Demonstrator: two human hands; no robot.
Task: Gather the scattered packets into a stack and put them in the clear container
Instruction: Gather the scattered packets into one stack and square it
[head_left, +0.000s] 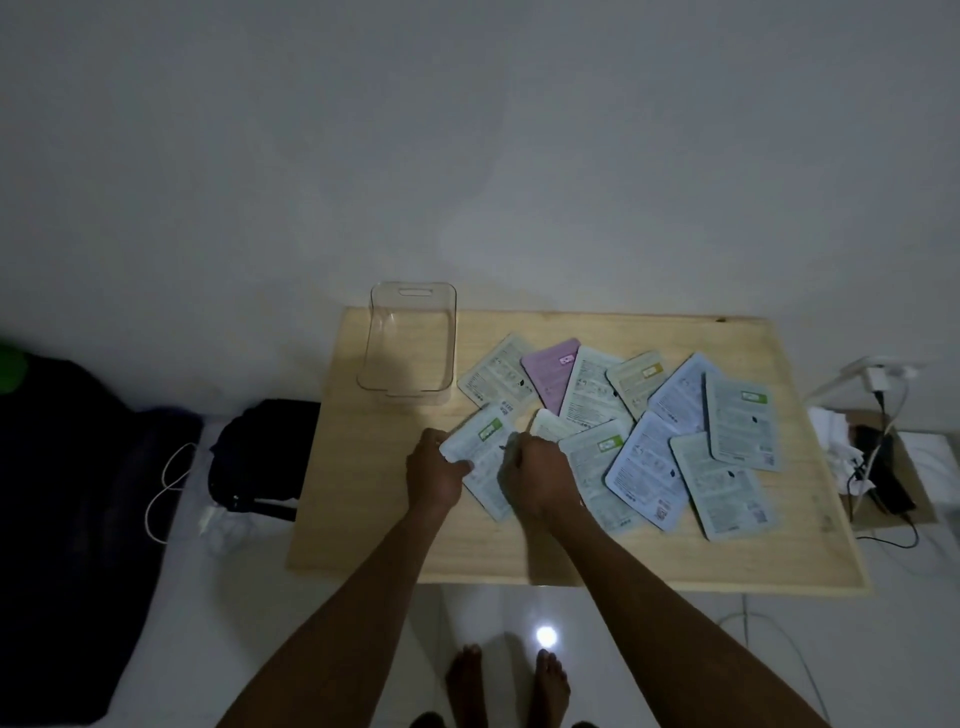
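Note:
Several flat packets lie spread over the wooden table (519, 551), most pale green or blue, one purple (551, 371). The nearest-left packet (485, 441), white with a green label, is gripped at its left edge by my left hand (434, 470) and at its right side by my right hand (537, 475). Both hands are closed on it. A pale packet (549, 425) peeks out just beyond my right hand. The clear container (408, 345) stands empty at the table's far left corner, beyond my left hand.
The table stands against a white wall. A dark bag (262, 457) and a white cable (166, 483) lie to its left. To its right sit a charger and cables (878, 415) with white cloth. My bare feet (506, 686) show on the tiled floor below.

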